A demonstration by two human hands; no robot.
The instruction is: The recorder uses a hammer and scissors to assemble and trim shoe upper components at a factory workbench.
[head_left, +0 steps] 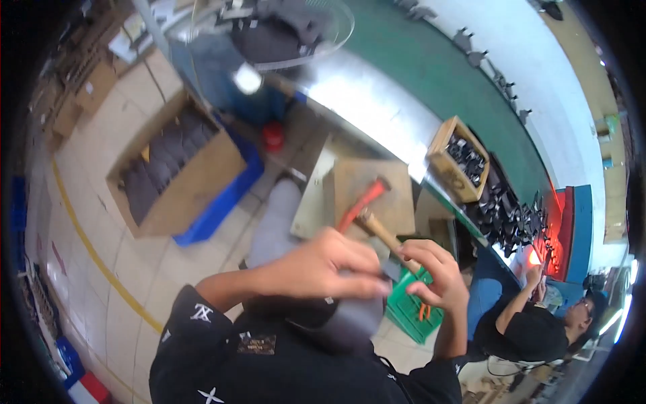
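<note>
My left hand point(330, 266) is closed, thumb and fingers together, at a smooth dark grey curved piece point(353, 323) below it, blurred by motion. The fingers partly cover this piece, and its exact kind is unclear. Beside it my right hand point(437, 276) is raised with fingers curled, thumb apart from them, nothing visible in its grasp. Ahead of both hands, a brown block point(397, 178) carries a red-handled hammer point(363, 204). A wooden handle point(383, 234) lies alongside, reaching toward my right fingers.
A carton of grey pieces point(225, 158) stands left. Beneath my right hand is a green basket point(400, 303) with orange-handled tool. A wooden box of black parts point(441, 145) sits by the green conveyor point(397, 54), near piled black parts point(508, 219). Another person point(538, 330) works at right.
</note>
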